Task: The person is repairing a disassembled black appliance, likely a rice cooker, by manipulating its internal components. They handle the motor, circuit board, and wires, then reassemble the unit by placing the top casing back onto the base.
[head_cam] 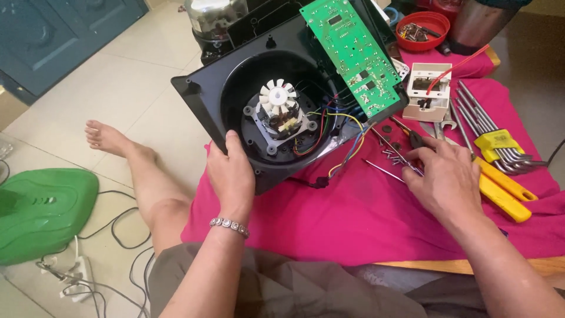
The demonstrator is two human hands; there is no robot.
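My left hand grips the near rim of a black appliance housing, tilted open toward me. Inside it sits a motor with a white fan, and coloured wires run off to a green circuit board propped at the housing's right edge. My right hand rests on the pink cloth, its fingers pinching among small screws and thin metal rods. What the fingertips hold is too small to make out.
A set of hex keys in a yellow holder, yellow-handled pliers, a white plastic part and a red bowl of small parts lie on the cloth. My bare leg, a green plastic cover and loose cables are on the tiled floor.
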